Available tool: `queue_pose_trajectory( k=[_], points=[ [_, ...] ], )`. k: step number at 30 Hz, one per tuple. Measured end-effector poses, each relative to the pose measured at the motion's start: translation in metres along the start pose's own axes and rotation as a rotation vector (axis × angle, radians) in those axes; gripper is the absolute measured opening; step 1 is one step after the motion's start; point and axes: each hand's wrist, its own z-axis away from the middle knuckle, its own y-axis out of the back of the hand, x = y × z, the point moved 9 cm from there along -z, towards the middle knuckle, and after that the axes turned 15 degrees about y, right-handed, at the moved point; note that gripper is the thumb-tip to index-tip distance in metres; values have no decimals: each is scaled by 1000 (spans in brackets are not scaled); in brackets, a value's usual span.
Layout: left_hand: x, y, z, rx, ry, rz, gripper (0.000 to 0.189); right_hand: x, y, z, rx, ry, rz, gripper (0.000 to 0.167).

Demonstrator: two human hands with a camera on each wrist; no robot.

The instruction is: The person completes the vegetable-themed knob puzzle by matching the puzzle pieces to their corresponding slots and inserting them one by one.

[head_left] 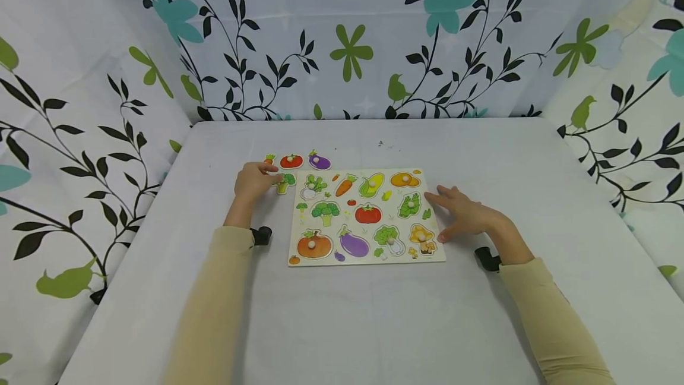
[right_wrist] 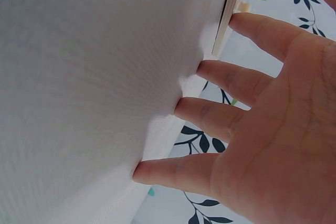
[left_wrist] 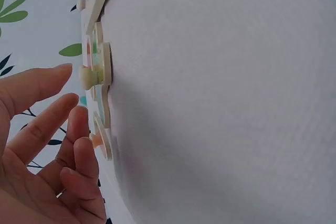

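Note:
A vegetable puzzle board (head_left: 342, 263) lies flat on the table. Just off its left edge is a loose broccoli piece (head_left: 288, 180), with a round knob standing up from it in the left wrist view. My left hand (head_left: 256, 182) hovers beside that piece; thumb and forefinger are apart, with a small gap to the knob (left_wrist: 86, 77). Behind it lie a tomato piece (head_left: 291, 161) and an eggplant piece (head_left: 319, 162); another piece (head_left: 269, 159) is mostly hidden by the left hand. My right hand (head_left: 464, 212) spreads its fingers at the board's right edge, some fingertips touching the table.
White cloth covers the table (head_left: 342, 319). On the board, knobs stand on several pieces, including the pumpkin (head_left: 307, 247) and the mushrooms (head_left: 422, 235). Small dark specks (head_left: 385, 144) lie behind the board. Patterned curtains (head_left: 350, 94) hang at the back and sides.

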Motion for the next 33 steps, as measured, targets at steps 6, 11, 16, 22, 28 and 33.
queue_pose_trajectory(
  k=[6, 11, 16, 22, 28, 33],
  points=[
    [-4, -7, -2, -19, 0, -49, 34, 4, -3, -1, -3, -15, -15, 102],
    [-5, -9, -5, -25, 4, -58, 31, 2, -4, -3, -5, -9, -17, 102],
    [-3, -11, -8, -11, 2, -74, 26, 2, -3, -2, -3, -15, -9, 101],
    [0, -3, -5, 8, 6, -109, 26, 0, -3, -2, -8, -18, -22, 102],
    [22, 9, 16, 22, -51, -68, 28, -2, 0, -1, -5, -18, 1, 101],
    [38, -7, 38, -51, -91, -65, 27, -1, 1, 0, -4, -21, 2, 102]
  ],
)
